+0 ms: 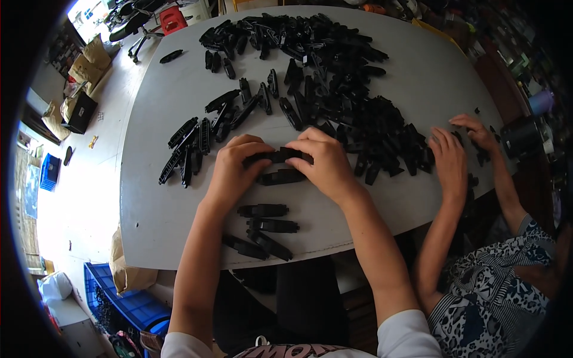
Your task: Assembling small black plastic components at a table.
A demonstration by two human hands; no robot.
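Shirt nearest; left hand and right hand pinch a black piece between them.

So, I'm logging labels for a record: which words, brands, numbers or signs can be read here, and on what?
Shirt: pink lettering, cut off by the picture's lower edge; wording not copied here.
Held part: no text that I can make out.
Piled parts: a small pale patch on one, too small to tell if it bears text.
I can make out no other text.
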